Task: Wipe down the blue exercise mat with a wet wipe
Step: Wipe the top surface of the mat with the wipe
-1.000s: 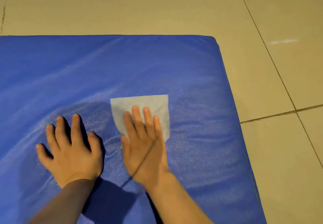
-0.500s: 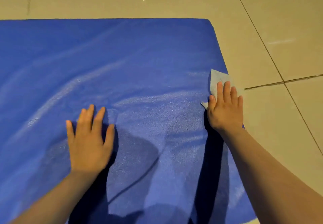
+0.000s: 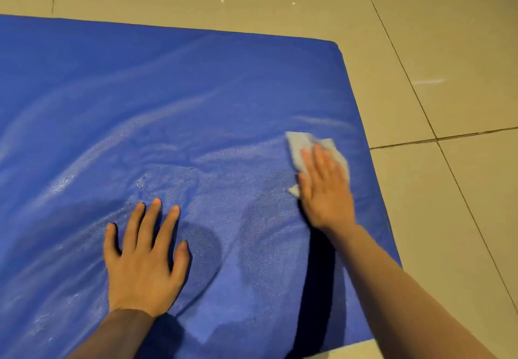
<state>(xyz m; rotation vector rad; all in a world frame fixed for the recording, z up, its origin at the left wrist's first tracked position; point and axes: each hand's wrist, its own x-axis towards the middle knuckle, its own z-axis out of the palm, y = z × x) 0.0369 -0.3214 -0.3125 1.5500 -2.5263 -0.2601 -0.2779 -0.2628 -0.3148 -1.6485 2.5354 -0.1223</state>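
Observation:
The blue exercise mat lies flat on the floor and fills most of the view, with shiny damp streaks across it. My right hand presses a pale wet wipe flat onto the mat near its right edge, fingers straight; part of the wipe sticks out beyond the fingertips and beside the thumb. My left hand rests palm down on the mat at lower centre, fingers spread, holding nothing.
Beige floor tiles with dark grout lines surround the mat at the top and right. The mat's far right corner is rounded. A small white smear marks the tile at right.
My right hand slid the wipe from the middle of the mat out to its right edge, then slightly back inward. My left hand stayed flat on the mat. The view shifted.

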